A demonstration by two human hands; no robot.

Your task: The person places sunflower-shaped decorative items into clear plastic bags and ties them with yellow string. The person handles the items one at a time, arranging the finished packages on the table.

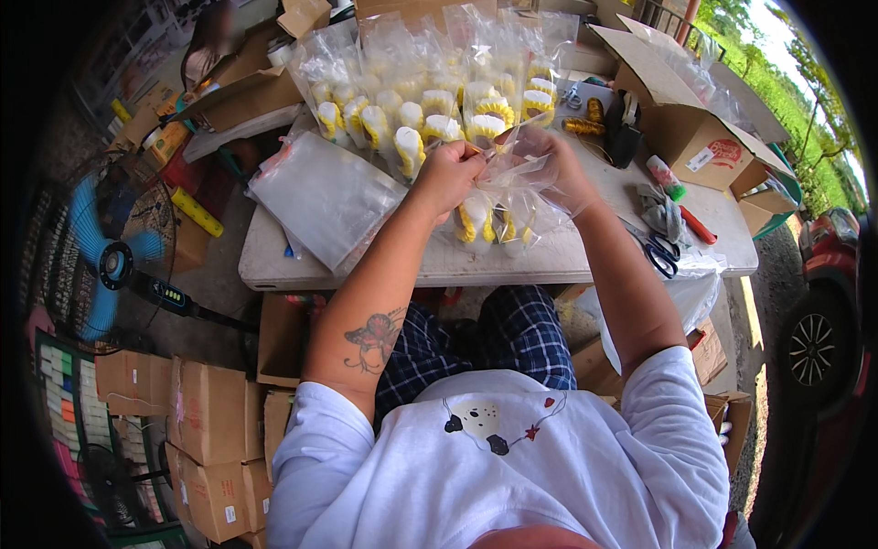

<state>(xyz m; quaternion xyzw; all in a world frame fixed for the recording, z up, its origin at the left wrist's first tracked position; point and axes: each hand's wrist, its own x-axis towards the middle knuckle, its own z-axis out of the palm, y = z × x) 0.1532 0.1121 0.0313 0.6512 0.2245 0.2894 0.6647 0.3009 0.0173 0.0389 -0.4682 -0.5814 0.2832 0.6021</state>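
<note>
Both hands meet over the table's near side, at the gathered neck of a clear plastic bag [518,171]. Inside its lower part are white rolls with yellow ruffled trim [473,223]. My left hand [449,175] pinches the neck, and a thin gold-orange strand shows at its fingertips. Opposite it, my right hand [552,161] holds the bag from the other side; clear film partly covers its fingers. Just beyond stand several filled clear bags [418,103] with similar white-and-yellow rolls. Flat clear bags [322,199] lie stacked left of my left hand.
Right of my hands lie dark-handled scissors [662,255], a grey cloth [664,213], a red-handled tool [698,225] and gold thread spools [583,126]. An open cardboard box [686,130] stands behind them. A blue-bladed fan [113,261] is at left, above stacked cartons [209,412]. A person [206,44] is farther back.
</note>
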